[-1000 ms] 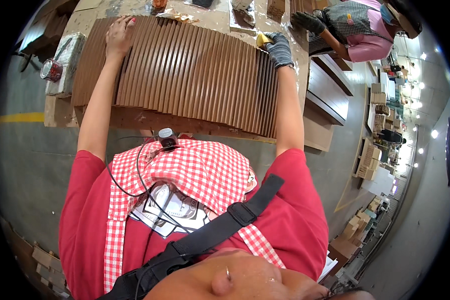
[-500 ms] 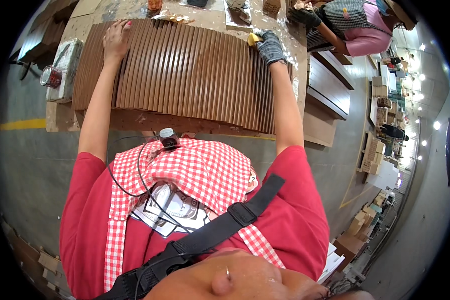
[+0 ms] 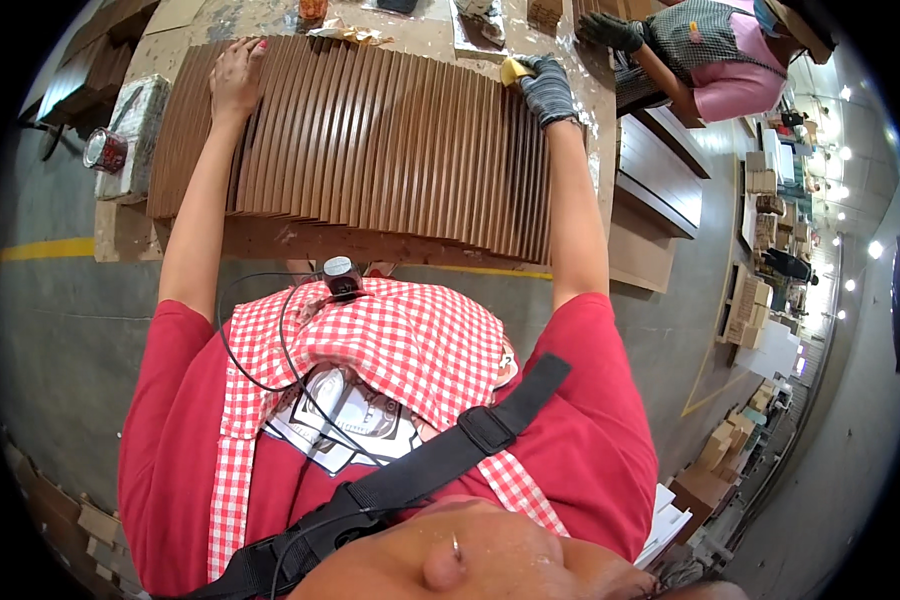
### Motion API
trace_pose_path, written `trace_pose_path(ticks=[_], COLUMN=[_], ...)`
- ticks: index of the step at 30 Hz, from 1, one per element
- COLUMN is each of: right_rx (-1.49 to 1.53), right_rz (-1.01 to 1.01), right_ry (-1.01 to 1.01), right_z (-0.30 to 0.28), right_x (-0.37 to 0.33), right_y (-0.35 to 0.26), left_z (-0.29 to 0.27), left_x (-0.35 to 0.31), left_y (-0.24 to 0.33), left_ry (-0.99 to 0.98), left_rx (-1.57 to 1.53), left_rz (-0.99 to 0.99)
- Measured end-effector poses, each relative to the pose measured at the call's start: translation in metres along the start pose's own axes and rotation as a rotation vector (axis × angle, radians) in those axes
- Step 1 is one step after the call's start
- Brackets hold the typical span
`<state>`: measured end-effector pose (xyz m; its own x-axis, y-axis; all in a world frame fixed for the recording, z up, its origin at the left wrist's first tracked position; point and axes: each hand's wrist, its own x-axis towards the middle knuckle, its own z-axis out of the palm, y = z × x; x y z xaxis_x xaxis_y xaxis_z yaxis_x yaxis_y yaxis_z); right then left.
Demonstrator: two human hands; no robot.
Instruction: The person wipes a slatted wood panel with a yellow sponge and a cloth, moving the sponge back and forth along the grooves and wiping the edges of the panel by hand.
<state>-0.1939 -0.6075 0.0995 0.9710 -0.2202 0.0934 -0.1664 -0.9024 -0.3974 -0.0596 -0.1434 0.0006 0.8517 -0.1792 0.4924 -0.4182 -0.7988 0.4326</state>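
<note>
A long row of brown wooden slats [image 3: 320, 140] lies side by side on the workbench, running across in front of me. My left hand [image 3: 236, 80], bare, rests on the slats towards their far ends at the left, its fingers stretched over the wood. At the far right end of the row, my right hand [image 3: 548, 92] wears a grey striped glove. It grips a small yellow pad [image 3: 513, 71], which sticks out on the left side of the fingers. The pad's underside is hidden.
A tin can [image 3: 104, 150] stands by a pale, paint-spattered block [image 3: 133, 140] at the bench's left. Crumpled paper [image 3: 352, 35] and an orange-brown jar [image 3: 313, 9] sit beyond the slats. A co-worker's gloved hand [image 3: 610, 32] is at far right, near dark panels [image 3: 660, 170].
My right hand and the yellow pad have shifted very slightly. My left hand stays on the slats. The co-worker's gloved hand has moved, and the pale thing by it no longer shows.
</note>
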Motion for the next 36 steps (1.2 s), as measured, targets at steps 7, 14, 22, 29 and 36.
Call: trace_pose_path(ticks=[7,14,22,29,36], right_rx=[-0.080,-0.086,-0.210,-0.113,0.017], right_rz=[0.050,0.039,0.309,0.086,0.136], right_ry=[0.031,0.039,-0.285,-0.181,-0.103], right_z=[0.004,0.011,-0.017,-0.027,-0.040], right_x=[-0.009,-0.041,-0.149,-0.281,-0.281], right_y=[-0.009,-0.006,-0.074,-0.083,-0.095], left_z=[0.005,0.015,0.021,0.021,0.014], left_x=[-0.001,0.001,-0.002,0.001,-0.001], left_y=[-0.006,-0.013,-0.044,-0.030,-0.028], left_ry=[0.012,0.023,0.003,-0.007,-0.026], left_rx=[0.002,0.011,0.051,-0.057,-0.006], left_rz=[-0.015,0.059,0.129,0.010,0.017])
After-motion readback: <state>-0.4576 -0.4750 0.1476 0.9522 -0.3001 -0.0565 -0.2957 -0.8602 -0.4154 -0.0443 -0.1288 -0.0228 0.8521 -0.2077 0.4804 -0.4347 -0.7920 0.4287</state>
